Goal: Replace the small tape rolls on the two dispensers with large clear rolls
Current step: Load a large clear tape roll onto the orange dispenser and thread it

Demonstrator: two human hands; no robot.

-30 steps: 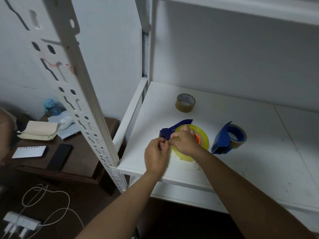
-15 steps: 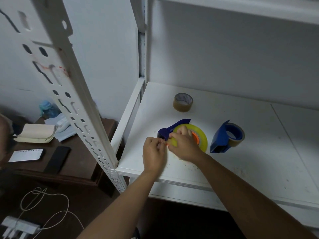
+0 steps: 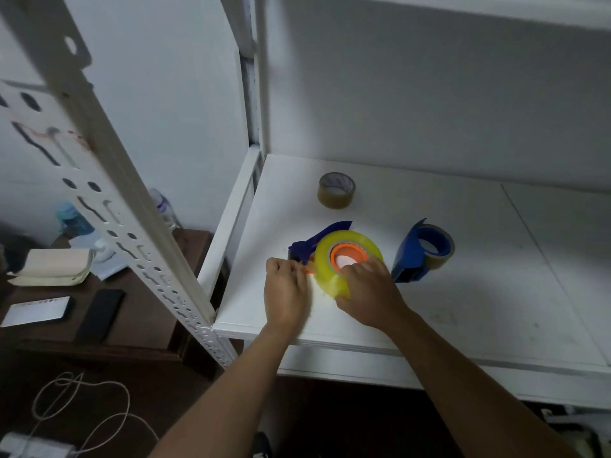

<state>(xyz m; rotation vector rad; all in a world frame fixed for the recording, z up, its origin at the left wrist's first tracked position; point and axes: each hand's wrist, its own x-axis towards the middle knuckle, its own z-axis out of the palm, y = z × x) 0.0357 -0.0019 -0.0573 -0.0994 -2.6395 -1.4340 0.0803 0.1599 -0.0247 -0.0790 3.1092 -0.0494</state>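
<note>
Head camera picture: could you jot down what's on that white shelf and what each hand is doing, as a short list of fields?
Surface: white shelf
Near dispenser: blue, carrying a large clear roll with an orange core
Left hand: fingers pinch at the dispenser's front end, seemingly the tape end
Right hand: grips the large roll's near edge
Far dispenser: blue, to the right, still holding a small brownish roll
Loose roll: small brown tape roll at the back, untouched
</note>
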